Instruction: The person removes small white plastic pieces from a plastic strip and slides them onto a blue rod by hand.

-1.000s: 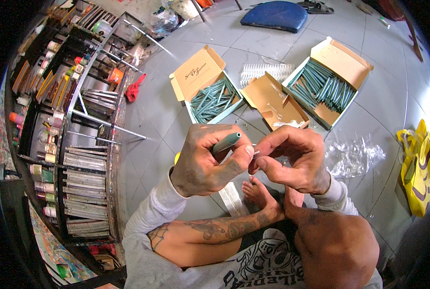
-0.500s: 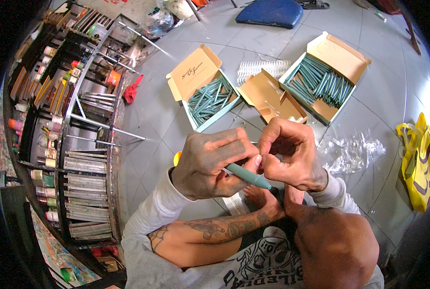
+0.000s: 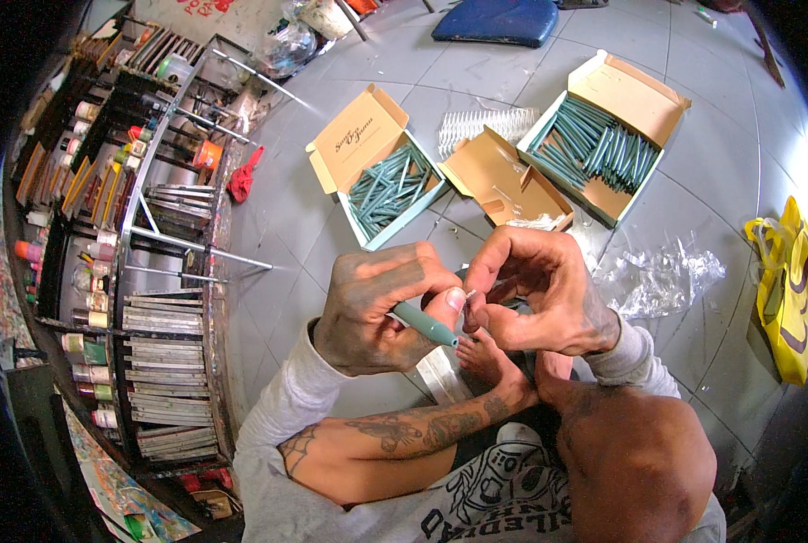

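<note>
My left hand (image 3: 368, 317) is closed around a green pen barrel (image 3: 425, 323), whose tapered tip points down to the right. Its thumb and index finger are pressed together above the barrel. Beside it, my right hand (image 3: 544, 294) is pinched with curled fingers, its fingertips almost meeting the left thumb. A tiny thin piece (image 3: 471, 295) shows at the right fingertips, too small to name. Beyond the hands, on the floor, many green pen barrels (image 3: 390, 192) lie loose in the left cardboard box (image 3: 358, 128). More green barrels (image 3: 594, 145) fill the right cardboard box (image 3: 635, 89).
A smaller open cardboard box (image 3: 485, 172) sits between the two boxes, near a clear ridged plastic tray (image 3: 481, 128). Crumpled clear plastic (image 3: 662, 276) and a yellow bag (image 3: 788, 299) lie to the right. A paint-stained shelf rack (image 3: 164, 362) stands at left. A blue cushion (image 3: 496, 22) is at the back.
The pen barrel and my left hand have shifted a little left, and the barrel's tip has moved away from the right hand. Slightly more of a gap shows between the hands.
</note>
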### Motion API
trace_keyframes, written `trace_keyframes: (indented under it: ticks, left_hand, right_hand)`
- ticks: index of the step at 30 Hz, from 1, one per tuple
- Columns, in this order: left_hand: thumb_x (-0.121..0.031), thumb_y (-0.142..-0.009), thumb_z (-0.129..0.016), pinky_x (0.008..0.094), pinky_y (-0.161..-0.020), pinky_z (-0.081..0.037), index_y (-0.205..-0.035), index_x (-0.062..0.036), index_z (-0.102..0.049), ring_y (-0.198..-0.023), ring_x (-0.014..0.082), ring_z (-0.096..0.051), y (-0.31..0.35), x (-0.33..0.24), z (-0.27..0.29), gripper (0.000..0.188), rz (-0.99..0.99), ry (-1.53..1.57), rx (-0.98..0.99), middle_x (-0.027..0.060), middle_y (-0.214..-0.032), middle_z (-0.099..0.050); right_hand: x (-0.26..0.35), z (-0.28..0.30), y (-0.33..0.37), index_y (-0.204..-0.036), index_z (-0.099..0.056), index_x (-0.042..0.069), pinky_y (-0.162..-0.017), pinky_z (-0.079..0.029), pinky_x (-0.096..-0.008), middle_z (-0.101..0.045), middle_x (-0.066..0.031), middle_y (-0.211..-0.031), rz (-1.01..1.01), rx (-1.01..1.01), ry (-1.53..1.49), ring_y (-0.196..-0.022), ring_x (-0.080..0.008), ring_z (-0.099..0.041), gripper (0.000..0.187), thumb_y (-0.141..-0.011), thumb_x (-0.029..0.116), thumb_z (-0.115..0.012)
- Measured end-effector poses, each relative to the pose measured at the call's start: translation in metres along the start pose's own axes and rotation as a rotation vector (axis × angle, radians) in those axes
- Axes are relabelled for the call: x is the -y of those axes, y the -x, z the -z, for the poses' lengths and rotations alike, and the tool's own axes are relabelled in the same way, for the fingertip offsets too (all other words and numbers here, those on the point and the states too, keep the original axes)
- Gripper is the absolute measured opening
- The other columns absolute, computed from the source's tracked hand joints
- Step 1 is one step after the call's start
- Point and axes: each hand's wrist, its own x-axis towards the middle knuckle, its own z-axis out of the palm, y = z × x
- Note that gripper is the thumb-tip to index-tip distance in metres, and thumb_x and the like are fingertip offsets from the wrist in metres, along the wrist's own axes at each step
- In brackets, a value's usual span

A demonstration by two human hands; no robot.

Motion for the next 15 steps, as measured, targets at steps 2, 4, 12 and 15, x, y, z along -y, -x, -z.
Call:
trace_keyframes:
  ticks: [2,4,12,15]
  left_hand:
    - [-0.004,-0.083,-0.063,0.0300,-0.050,-0.043,-0.079,-0.0028,-0.064,-0.055,0.0175,-0.058,0.0005,-0.0003,0.0004,0.004,0.004,-0.006,-0.002,0.0080,-0.067,-0.061]
    - [-0.003,-0.082,-0.063,0.0302,-0.050,-0.043,-0.078,-0.0029,-0.064,-0.055,0.0176,-0.058,-0.0003,-0.0030,0.0024,0.004,0.029,-0.019,0.015,0.0078,-0.067,-0.061]
    - [-0.001,-0.081,-0.064,0.0307,-0.050,-0.044,-0.079,-0.0031,-0.065,-0.055,0.0187,-0.060,-0.0011,-0.0018,-0.0014,0.003,-0.039,-0.020,-0.005,0.0071,-0.066,-0.062]
    - [0.000,-0.080,-0.064,0.0311,-0.050,-0.045,-0.079,-0.0030,-0.065,-0.055,0.0189,-0.060,-0.0016,-0.0047,-0.0014,0.003,-0.024,-0.006,0.021,0.0075,-0.066,-0.062]
  right_hand:
    - [-0.0013,0.0001,0.0002,-0.094,-0.061,0.000,-0.076,-0.054,-0.0271,-0.063,-0.0015,-0.086,0.005,0.005,-0.018,-0.083,-0.0095,-0.063,0.015,-0.083,0.005,-0.070]
    - [-0.0032,0.0019,0.0006,-0.095,-0.062,0.000,-0.075,-0.053,-0.0265,-0.063,-0.0018,-0.086,0.019,0.022,-0.065,-0.082,-0.0092,-0.063,0.015,-0.083,0.005,-0.069]
    - [-0.0036,0.0001,0.0005,-0.091,-0.062,0.000,-0.071,-0.050,-0.0245,-0.063,-0.0008,-0.084,0.030,-0.008,-0.032,-0.080,-0.0075,-0.061,0.012,-0.083,0.005,-0.070]
    - [-0.0058,0.0027,0.0004,-0.090,-0.062,0.000,-0.071,-0.050,-0.0240,-0.063,-0.0004,-0.084,0.037,-0.001,-0.001,-0.080,-0.0070,-0.061,0.012,-0.082,0.004,-0.070]
